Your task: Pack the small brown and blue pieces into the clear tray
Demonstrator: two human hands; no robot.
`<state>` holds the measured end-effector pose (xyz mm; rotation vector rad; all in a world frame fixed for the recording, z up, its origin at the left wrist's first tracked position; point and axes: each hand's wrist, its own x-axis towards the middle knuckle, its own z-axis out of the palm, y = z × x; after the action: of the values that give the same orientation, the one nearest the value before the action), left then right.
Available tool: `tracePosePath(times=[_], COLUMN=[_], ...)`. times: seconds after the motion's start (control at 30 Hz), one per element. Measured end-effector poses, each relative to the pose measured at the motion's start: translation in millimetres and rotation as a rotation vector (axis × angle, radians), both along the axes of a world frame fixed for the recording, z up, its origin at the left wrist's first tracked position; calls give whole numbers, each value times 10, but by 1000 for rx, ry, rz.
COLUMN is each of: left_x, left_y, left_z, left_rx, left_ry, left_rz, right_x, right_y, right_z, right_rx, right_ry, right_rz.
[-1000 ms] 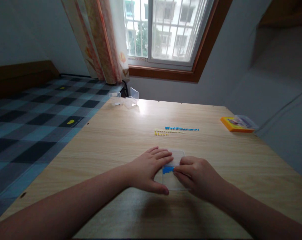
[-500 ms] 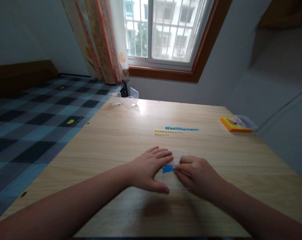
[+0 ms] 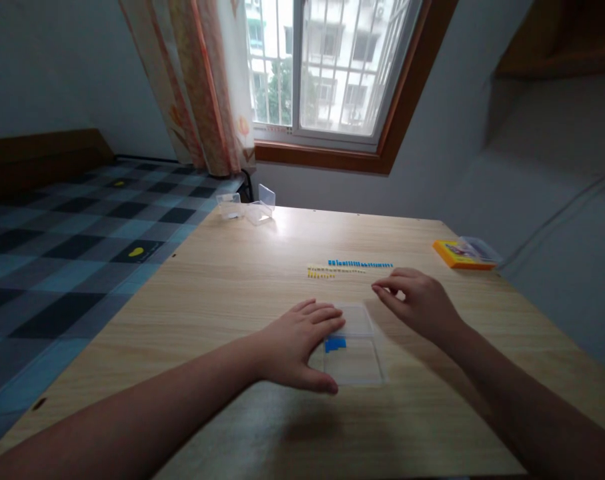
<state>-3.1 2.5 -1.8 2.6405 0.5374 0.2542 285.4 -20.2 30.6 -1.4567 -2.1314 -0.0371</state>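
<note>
My left hand (image 3: 302,343) lies with fingers spread across the left side of an opened clear plastic case (image 3: 357,363). A few blue pieces (image 3: 335,343) sit side by side in the case's upper left corner, beside my fingers. Right of the case and above the table, my right hand (image 3: 417,300) is closed in a pinch, thumb and forefinger together. Whatever may be between those fingertips is too small to make out. Beyond the case stand a row of small blue pieces (image 3: 361,264) and rows of small yellow pieces (image 3: 322,273).
Two more clear cases (image 3: 260,210) stand open at the far left corner of the wooden table (image 3: 222,280). A yellow-orange box (image 3: 463,255) with a clear lid lies near the right edge. A bed with a checked cover (image 3: 82,267) adjoins the left side.
My right hand has lifted off the case and moved away and to the right, towards the rows. Fewer blue pieces show in the case. My left hand stays put.
</note>
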Motion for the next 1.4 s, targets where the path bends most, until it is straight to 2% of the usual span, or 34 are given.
tracePosePath(times=[0.17, 0.37, 0.5, 0.6, 0.73, 1.1, 1.4], left_x=[-8, -14, -21, -20, -19, -43, -39], left_y=[4, -5, -8, -5, -2, -6, -2], left_z=[5, 10, 3, -7, -23, -41, -52], left_rx=[-6, -20, -27, -33, -33, -37, -27], left_ry=[-4, -11, -21, -19, -9, -20, -23], left_rz=[5, 11, 14, 16, 18, 16, 16], right_x=[20, -208, -329, -356, -366, -378, -466], right_y=[562, 1268, 1539, 1629, 1702, 1764, 1694], right_z=[43, 36, -47, -118, -161, -179, -115], right_rx=[-263, -433, -589, -673, -703, -514, -523], right_ry=[-44, -40, -60, -85, -100, -71, -96], right_rz=[-131, -179, -179, -169, -174, -256, -280])
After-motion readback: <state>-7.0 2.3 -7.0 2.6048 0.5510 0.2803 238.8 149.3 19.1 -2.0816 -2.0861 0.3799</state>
